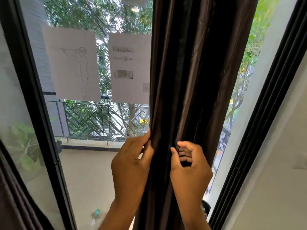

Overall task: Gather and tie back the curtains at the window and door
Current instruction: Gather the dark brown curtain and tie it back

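We stand before a glass door [79, 163] with a black frame [41, 113], and behind it we see a balcony railing [99, 120] and green trees [99, 17]. Two sheets of paper [73, 63] are stuck on the glass, toward ten o'clock from our hands. The dark brown curtain [199, 72] hangs in the middle of the view, gathered into a narrow bundle of folds that runs from twelve o'clock down to six o'clock.

Our left hand [131, 165] grips the left edge of the bundle; its fingers [146, 138] curl around the folds from the nine o'clock side. Our right hand [189, 165] is on the front of the bundle, toward three o'clock from the left one. Its thumb [174, 153] and bent fingers pinch a fold of the cloth between them. A second piece of dark curtain [15, 196] shows at the corner at seven o'clock.
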